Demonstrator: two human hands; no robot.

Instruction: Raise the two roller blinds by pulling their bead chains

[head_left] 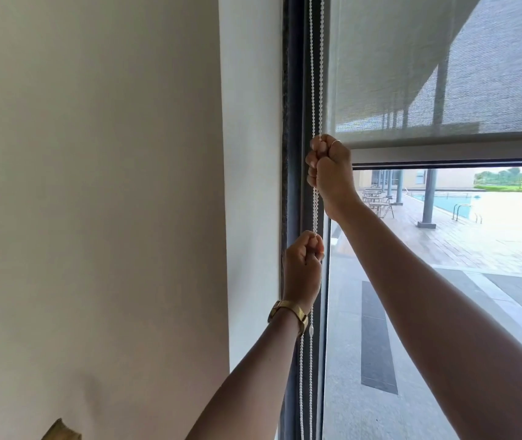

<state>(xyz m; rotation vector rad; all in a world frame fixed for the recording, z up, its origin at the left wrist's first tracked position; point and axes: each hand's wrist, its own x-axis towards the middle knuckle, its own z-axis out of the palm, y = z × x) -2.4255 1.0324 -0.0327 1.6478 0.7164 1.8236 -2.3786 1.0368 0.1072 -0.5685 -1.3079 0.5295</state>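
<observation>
A plain wall (94, 185) is filling the nine o'clock side. Beside the dark window frame (294, 90), the white bead chain (314, 74) is hanging near twelve o'clock. The left hand (304, 262), a gold watch (288, 311) on its wrist, is gripping the chain with fingers curled tight. The right hand (329, 166) is fisting it higher up. Toward two o'clock the grey roller blind (412, 74) is hanging partway down, its bottom bar (443, 152) level with that fist.
</observation>
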